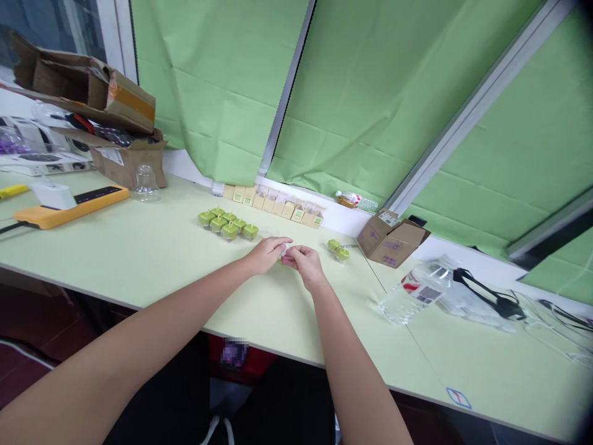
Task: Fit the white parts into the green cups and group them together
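My left hand and my right hand meet over the table's middle, fingers closed around a small whitish piece. Fingers cover most of it, so its kind does not show; a yellowish-green bit peeks out below. Left of my hands stands a cluster of several small green candle-like pieces with short stems on top and clear lower parts. To the right sits a smaller group of similar green pieces, beside a thin grey item.
Small tan boxes line the table's back edge. At left are an orange power strip, a clear jar and stacked cardboard boxes. To the right are a carton and a large plastic bottle lying down.
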The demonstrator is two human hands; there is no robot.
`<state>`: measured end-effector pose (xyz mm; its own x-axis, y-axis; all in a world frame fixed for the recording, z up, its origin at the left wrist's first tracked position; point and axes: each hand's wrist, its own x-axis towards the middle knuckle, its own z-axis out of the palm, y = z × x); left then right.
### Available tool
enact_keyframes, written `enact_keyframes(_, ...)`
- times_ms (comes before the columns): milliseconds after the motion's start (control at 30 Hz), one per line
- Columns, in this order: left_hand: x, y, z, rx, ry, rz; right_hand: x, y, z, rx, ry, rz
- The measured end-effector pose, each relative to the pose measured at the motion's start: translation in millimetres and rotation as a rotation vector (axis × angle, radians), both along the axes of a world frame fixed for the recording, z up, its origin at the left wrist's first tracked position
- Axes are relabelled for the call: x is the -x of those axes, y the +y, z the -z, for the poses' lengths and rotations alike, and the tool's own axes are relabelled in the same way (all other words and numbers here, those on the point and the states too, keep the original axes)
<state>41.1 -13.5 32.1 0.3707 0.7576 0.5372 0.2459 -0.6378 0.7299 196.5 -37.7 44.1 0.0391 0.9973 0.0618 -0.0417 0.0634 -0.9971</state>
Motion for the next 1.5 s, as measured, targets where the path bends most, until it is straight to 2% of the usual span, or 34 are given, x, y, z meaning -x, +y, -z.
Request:
enact_keyframes(267, 0, 0, -1.9, 0.033, -0.017, -0.023, 1, -1, -2.4, 0.012, 0.008, -0.022)
enact_keyframes(700, 2, 10, 4.9, 0.117, -0.136, 0.065, 2, -3, -5.9, 0.011, 0.012, -0.019)
enact_keyframes(1500, 0, 2, 2.8, 0.074, -0.06, 0.044, 2, -6, -6.8, 0.008, -0.008, 0.019)
